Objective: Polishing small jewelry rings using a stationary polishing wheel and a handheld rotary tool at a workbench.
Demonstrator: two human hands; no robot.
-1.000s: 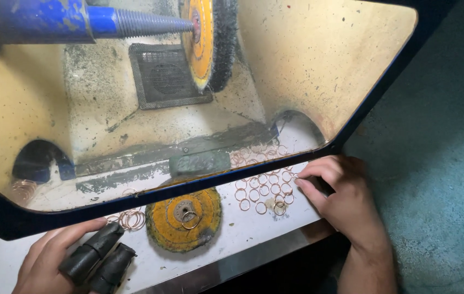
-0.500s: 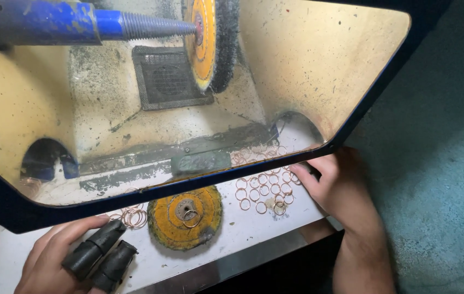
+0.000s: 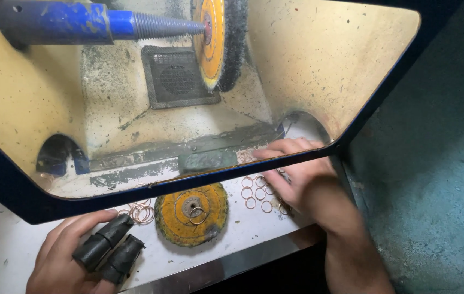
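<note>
Copper-coloured rings (image 3: 258, 193) lie scattered just right of the loose yellow buffing disc (image 3: 191, 213); our right hand (image 3: 305, 182), blurred, spreads open-fingered over them, gripping nothing we can see. Left of the disc, our left hand (image 3: 76, 256) rests flat, two fingers in dark rubber guards (image 3: 106, 247). Better, we judge, to pinch one ring by its edge.
</note>
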